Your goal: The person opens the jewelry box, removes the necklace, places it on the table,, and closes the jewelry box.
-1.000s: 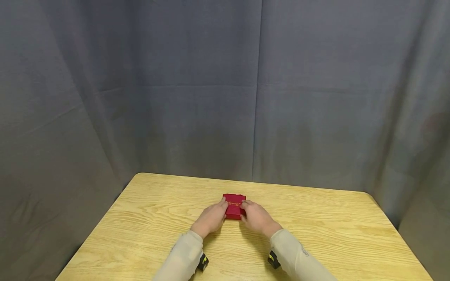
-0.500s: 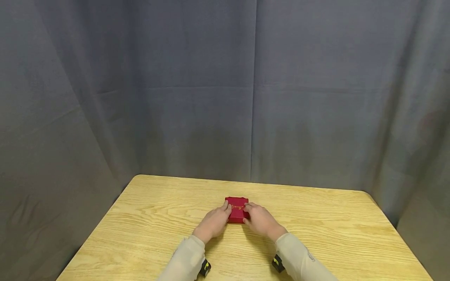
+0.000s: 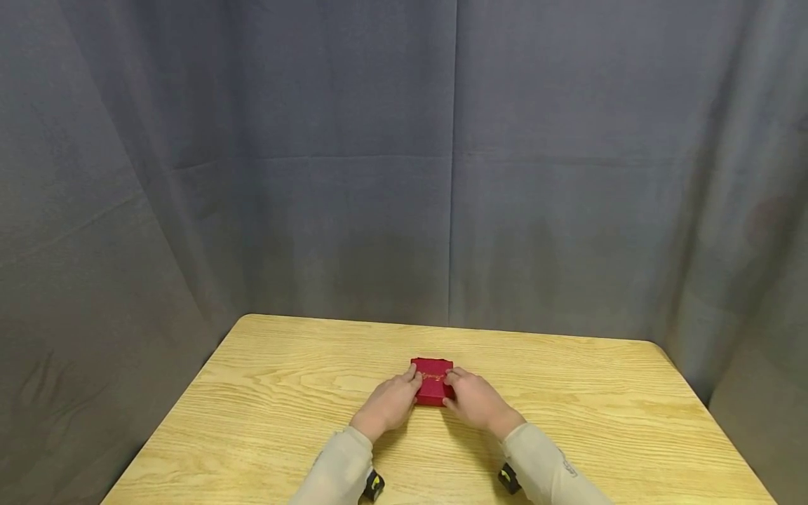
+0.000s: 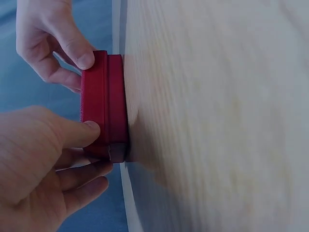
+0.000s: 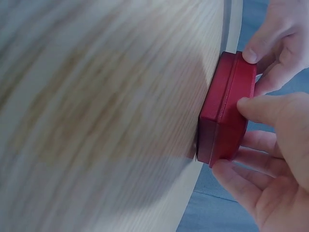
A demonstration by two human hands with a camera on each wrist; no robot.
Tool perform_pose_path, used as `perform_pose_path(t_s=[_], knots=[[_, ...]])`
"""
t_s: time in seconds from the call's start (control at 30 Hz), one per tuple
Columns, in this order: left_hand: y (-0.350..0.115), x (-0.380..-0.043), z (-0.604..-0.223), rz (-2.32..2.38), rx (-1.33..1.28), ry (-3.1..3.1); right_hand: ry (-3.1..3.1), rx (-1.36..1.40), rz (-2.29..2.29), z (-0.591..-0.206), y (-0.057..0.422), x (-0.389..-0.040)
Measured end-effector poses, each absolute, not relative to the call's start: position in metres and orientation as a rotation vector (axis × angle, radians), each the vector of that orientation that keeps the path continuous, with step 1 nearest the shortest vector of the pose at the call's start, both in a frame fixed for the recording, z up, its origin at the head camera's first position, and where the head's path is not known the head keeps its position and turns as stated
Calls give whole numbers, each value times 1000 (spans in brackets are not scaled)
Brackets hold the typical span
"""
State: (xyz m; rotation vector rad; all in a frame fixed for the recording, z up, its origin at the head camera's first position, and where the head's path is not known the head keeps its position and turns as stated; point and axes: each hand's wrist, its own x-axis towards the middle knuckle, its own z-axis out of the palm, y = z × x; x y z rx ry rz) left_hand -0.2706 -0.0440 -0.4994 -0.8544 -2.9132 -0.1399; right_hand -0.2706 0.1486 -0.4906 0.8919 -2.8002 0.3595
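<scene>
A small red lidded box (image 3: 432, 393) with gold lettering on top sits on the wooden table, its lid down. My left hand (image 3: 389, 405) grips its left side, thumb on the near face and fingers over the top and side edge. On the opposite side my right hand (image 3: 477, 401) holds it the same way. The left wrist view shows the seam between lid and base of the red box (image 4: 116, 96), with the left thumb (image 4: 82, 133) pressed on the lid part. In the right wrist view, the right thumb (image 5: 251, 107) also lies against the lid part of the box (image 5: 224, 92).
The light wood table (image 3: 284, 393) spreads around the box, its far edge a short way behind it. Grey curtains (image 3: 353, 210) hang behind and at both sides. Black devices with yellow marks, one a wrist camera (image 3: 374, 485), sit under each beige sleeve (image 3: 337, 468).
The box has shifted slightly to the right and nearer to me, with both hands moving along with it. Their hold looks the same.
</scene>
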Motion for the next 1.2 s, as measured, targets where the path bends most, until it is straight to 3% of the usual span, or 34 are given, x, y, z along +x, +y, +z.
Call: perform_pose_path(t_s=[1.2], knots=[[-23, -250, -503, -127, -934, -2851, -2759, 952, 316, -493, 181, -250]])
